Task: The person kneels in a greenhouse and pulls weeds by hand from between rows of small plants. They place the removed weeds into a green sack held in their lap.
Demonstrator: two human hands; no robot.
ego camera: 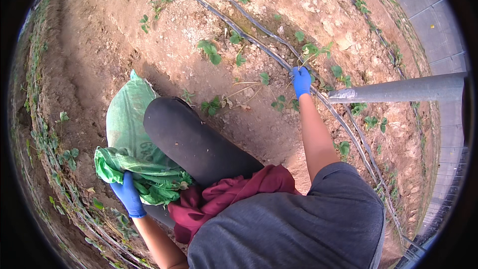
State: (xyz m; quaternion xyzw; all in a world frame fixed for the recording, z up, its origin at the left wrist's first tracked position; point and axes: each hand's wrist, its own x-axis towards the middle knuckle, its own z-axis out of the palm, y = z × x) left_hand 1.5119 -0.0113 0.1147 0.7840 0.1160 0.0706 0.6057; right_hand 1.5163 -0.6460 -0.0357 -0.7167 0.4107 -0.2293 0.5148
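In a blue glove, my left hand (129, 195) grips the bunched rim of a green woven sack (129, 119), which stands on the soil against my bent leg. Some green leaves (183, 181) show at the sack's mouth. My right hand (301, 81), also gloved in blue, reaches out to the drip hoses with its fingers closed around the stems of a small leafy plant (313, 50), apparently a strawberry plant. The black drip hose (261, 46) passes right beside these fingers. Whether the plant is rooted or loose cannot be seen.
A grey metal post (396, 87) stands just right of my right hand. Small plants (211, 51) dot the dry soil along the hoses. Long dry stems (244, 89) lie ahead of my knee. Another planted row (56, 145) runs at left; grey sheeting (435, 26) borders the right.
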